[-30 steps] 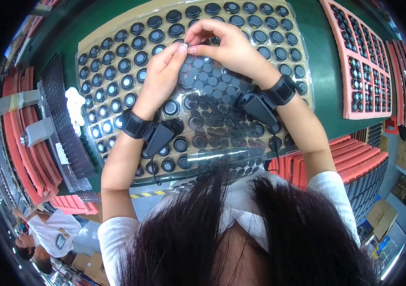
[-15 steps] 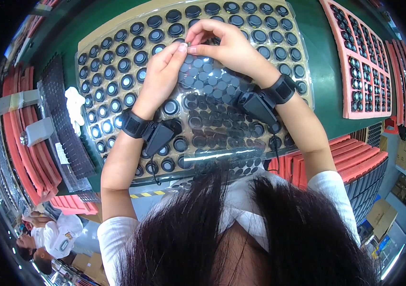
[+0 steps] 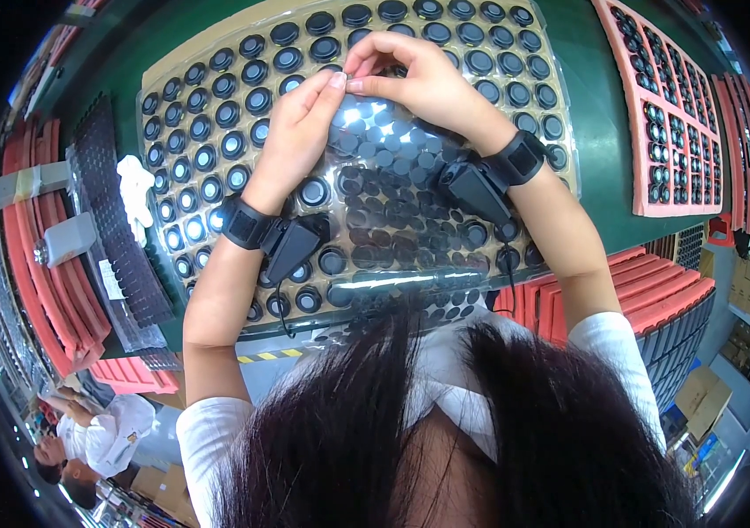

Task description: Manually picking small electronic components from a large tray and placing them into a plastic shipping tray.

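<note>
My left hand (image 3: 298, 132) and my right hand (image 3: 432, 92) meet at the fingertips over the tray, each closed in a pinch. What lies between the fingertips is too small and covered to make out. Just below them lies a clear plastic sheet (image 3: 375, 280) bearing small round grey discs (image 3: 390, 150), with darker discs (image 3: 392, 220) lower down toward me. Under it spreads a wide clear tray (image 3: 157, 264) on a tan backing, filled with rows of black round parts (image 3: 227, 114) with pale centres. A black strapped device sits on each wrist.
On the green table (image 3: 599, 132), a pink foam tray (image 3: 678, 209) of black parts stands at the right. White gloves (image 3: 135, 198) and dark textured sheets (image 3: 109, 189) lie at the left. Stacked red trays (image 3: 630, 286) stand at the near right. A co-worker (image 3: 111, 431) is at the lower left.
The sliver of grey that showed between my fingertips is now hidden. My left fingers have risen slightly, and the glare on the grey discs has spread. Both hands stay together.
</note>
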{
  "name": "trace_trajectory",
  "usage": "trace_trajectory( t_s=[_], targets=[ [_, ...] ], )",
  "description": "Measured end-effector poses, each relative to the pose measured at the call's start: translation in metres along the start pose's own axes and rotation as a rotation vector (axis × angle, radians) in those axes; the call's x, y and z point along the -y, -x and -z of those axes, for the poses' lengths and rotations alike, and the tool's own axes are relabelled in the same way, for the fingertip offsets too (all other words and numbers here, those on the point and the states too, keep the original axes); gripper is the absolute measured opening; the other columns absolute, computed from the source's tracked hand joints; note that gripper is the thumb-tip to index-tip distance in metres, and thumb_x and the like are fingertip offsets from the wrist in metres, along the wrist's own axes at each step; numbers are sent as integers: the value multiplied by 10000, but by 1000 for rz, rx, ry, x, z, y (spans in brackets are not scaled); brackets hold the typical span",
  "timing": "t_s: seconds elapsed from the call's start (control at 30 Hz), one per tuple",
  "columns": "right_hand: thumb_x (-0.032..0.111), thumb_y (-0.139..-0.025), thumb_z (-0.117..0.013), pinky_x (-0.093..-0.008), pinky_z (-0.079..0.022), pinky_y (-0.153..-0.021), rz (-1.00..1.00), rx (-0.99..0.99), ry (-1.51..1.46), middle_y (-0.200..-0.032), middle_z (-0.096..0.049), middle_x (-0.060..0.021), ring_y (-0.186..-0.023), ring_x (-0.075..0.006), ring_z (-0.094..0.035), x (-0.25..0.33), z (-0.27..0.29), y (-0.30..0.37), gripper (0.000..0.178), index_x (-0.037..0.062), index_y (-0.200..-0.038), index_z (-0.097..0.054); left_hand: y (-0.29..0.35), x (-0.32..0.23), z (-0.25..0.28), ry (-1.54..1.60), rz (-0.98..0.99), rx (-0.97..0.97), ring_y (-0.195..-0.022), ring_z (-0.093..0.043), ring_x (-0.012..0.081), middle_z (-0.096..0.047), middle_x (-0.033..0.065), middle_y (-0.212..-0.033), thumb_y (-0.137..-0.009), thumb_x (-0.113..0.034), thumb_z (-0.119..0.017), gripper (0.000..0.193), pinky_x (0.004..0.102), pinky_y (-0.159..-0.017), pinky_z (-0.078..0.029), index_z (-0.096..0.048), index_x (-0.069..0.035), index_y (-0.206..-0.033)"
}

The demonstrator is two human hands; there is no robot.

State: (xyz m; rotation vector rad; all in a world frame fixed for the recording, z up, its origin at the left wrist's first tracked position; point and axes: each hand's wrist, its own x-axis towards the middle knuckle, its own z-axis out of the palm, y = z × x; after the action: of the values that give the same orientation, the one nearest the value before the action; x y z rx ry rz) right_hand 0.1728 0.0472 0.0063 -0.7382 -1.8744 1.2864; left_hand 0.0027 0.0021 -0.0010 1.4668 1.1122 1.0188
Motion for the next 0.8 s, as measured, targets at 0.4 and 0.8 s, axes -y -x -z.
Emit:
trace_trajectory(
  t_s=[0.4, 0.8],
  targets=[
    [58, -776, -637, -205, -437, -754, 15, 126, -108, -791, -564, 14, -778, -60, -530, 8, 7, 0, 196, 36, -956, -566, 0, 5, -1, -23, -16, -7, -626, -396, 29, -458, -43, -657, -923, -207, -458, 223, 187, -547, -344, -544, -17, -844],
    [-3, -794, -597, -218, -470, -744, -229, 24, -283, -834, -598, -53, -800, -118, -593, 0, 52, -5, 262, 40, -1038, -510, 1, -2, 1, -82, 23, 67, -539, -403, 28, -449, -43, -588, -917, -206, -473, 242, 200, -476, -346, -562, -22, -788]
  ],
)
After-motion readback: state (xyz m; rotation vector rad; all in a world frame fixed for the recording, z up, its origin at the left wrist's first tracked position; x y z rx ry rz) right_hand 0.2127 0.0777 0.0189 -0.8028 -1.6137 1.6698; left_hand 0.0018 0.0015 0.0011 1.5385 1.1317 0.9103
